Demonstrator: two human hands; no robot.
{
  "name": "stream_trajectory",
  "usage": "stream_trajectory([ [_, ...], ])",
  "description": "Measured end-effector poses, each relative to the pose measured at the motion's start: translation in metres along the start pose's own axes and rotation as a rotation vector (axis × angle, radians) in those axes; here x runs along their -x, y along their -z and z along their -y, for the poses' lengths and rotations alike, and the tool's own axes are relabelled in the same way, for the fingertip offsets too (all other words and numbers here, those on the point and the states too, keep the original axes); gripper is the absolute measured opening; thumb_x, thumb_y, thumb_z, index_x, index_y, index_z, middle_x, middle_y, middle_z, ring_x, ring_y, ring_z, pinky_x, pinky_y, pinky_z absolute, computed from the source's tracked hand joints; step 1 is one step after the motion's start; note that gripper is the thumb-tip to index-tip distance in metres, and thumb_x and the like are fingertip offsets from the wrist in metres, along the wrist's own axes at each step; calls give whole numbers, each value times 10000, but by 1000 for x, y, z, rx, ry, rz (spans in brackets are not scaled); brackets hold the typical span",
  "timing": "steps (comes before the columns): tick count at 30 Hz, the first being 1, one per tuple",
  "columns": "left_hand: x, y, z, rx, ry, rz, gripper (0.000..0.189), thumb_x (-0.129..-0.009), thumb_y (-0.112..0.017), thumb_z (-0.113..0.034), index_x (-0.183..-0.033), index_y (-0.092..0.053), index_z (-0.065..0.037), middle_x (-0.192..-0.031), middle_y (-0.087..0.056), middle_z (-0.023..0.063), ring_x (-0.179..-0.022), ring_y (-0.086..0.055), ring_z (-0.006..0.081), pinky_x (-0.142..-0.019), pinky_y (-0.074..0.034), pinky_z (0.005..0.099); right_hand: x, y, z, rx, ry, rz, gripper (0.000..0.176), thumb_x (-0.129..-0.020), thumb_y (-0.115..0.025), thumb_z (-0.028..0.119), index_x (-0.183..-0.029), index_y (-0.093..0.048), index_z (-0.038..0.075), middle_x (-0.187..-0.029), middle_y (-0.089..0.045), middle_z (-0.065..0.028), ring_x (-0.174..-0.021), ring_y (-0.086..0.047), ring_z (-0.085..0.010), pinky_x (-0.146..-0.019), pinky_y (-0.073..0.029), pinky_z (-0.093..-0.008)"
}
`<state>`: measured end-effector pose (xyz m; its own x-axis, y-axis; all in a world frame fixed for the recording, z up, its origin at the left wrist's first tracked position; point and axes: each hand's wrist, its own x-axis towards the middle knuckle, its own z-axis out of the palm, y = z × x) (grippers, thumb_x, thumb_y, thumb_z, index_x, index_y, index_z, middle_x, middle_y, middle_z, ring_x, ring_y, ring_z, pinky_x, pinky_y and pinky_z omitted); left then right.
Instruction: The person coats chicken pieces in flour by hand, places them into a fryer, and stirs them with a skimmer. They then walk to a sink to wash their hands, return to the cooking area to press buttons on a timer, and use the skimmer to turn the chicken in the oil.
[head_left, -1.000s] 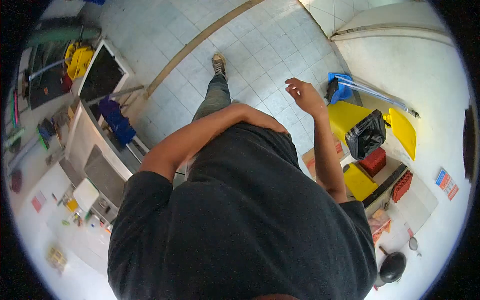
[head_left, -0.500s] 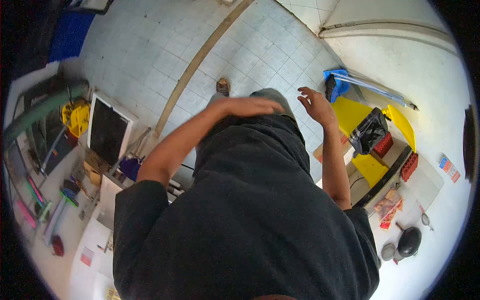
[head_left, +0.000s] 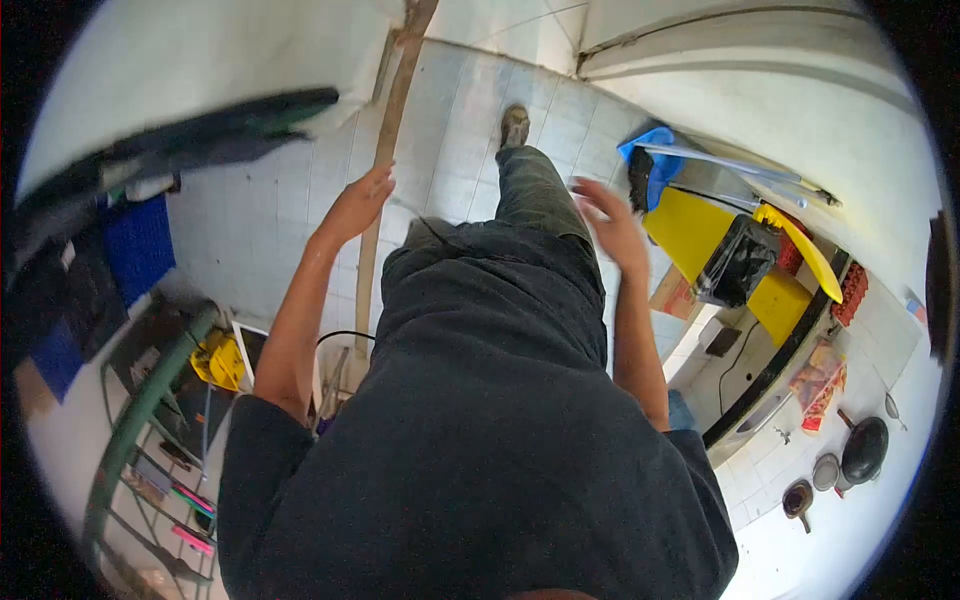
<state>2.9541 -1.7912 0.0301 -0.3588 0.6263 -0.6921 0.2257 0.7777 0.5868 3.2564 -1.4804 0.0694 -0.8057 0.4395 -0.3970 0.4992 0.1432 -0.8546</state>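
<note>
The left hand (head_left: 355, 210) is extended forward of the body, fingers reaching outward and relaxed, with the grasp free. Beneath it in the view runs the brown strip (head_left: 402, 100), set along the tiled floor (head_left: 445, 130). The right hand (head_left: 615, 222) is level with the left, fingers apart and slightly bent, also free; its outline is blurred. The trousers (head_left: 545, 190) occupy the space between the hands, closer to the right; whether the right fingertips contact the fabric cannot be determined. The shoe (head_left: 515, 126) is located forward of both hands, between them. The yellow bin (head_left: 690, 230) is positioned just to the right of the right hand, apart from it. A black bag (head_left: 738, 262) lines the mouth of the bin, and the yellow lid (head_left: 808, 255) stands tilted on the side away from the right hand. Forward and right of the right hand, the blue dustpan (head_left: 660, 165) is beside the bin. Farther right and rearward of the right hand are a red crate (head_left: 850, 295), a food packet (head_left: 820, 380) and a dark wok (head_left: 864, 448). Left and rearward of the left hand are a yellow bucket (head_left: 218, 360) and a green rail (head_left: 130, 430). A blue panel (head_left: 140, 250) is well apart from the left hand, on its left.
</note>
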Motion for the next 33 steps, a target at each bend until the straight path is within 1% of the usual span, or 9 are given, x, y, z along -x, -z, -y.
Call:
stream_trajectory([
  [4,-96,47,-100,361,-91,-20,410,-1062,-504,-296,-1389,-541,-52,-1283,-656,112,-1207,-598,198,-1036,-443,325,-111,13,74,-281,236,701,543,-1080,-395,394,-1495,-423,44,-1523,-467,-147,-1419,-419,-260,-1187,-288,-370],
  [7,-124,127,-181,187,-101,56,403,-1063,-507,-305,-1362,-562,-41,-1269,-662,112,-1203,-601,200,-1042,-438,323,-151,95,90,-201,101,703,567,-1084,-380,388,-1533,-361,42,-1596,-350,-153,-1478,-316,-255,-1225,-199,-371],
  [11,-192,217,-200,323,-62,-44,421,-1074,-474,-337,-1357,-564,-38,-1253,-655,106,-1194,-599,209,-1055,-434,348,-154,184,57,-184,-204,355,526,-1065,-412,385,-1488,-448,74,-1512,-463,-146,-1422,-392,-322,-1213,-244,-426],
  [15,-300,296,-235,436,-63,-115,384,-1064,-509,-288,-1310,-586,-4,-1181,-687,122,-1146,-625,193,-1009,-465,321,-212,242,28,865,-400,437,339,-991,-552,286,-1255,-639,92,-1230,-606,-173,-1236,-534,-355,-1113,-370,-492],
  [19,-447,374,-284,481,-152,-130,365,-1054,-524,-268,-1299,-595,-7,-1174,-691,121,-1122,-641,203,-983,-482,323,-448,254,194,40,-227,-59,428,-1055,-444,313,-1381,-567,63,-1440,-538,-163,-1353,-490,-292,-1170,-322,-399],
  [26,-609,561,-494,398,-416,-208,372,-1043,-538,-317,-1259,-626,-27,-1147,-691,88,-1096,-621,147,-993,-469,333,-609,337,308,144,0,368,527,-1081,-341,405,-1508,-437,112,-1606,-351,-97,-1483,-321,-271,-1236,-177,-433],
  [29,-692,631,-542,423,-470,-199,359,-1057,-510,-340,-1176,-639,-27,-1061,-675,44,-1033,-606,138,-957,-473,327,-643,386,285,-24,-54,81,553,-936,-548,-9,-1469,-495,128,-1482,-520,-135,-1354,-510,-285,-1161,-350,-427],
  [30,-719,644,-549,455,-514,-226,379,-1047,-526,-365,-1141,-639,-16,-1002,-659,38,-986,-604,138,-934,-482,327,-670,409,318,607,-221,80,544,-845,-570,-62,-1362,-602,107,-1403,-578,-158,-1281,-554,-324,-1078,-427,-460],
  [33,-806,695,-546,181,-370,-236,404,-1014,-573,-372,-1227,-652,-38,-1137,-716,125,-1058,-667,207,-926,-510,337,-774,451,264,531,-420,-190,351,-816,-585,1,-1137,-718,47,-1132,-702,-195,-1093,-651,-363,-981,-493,-455],
])
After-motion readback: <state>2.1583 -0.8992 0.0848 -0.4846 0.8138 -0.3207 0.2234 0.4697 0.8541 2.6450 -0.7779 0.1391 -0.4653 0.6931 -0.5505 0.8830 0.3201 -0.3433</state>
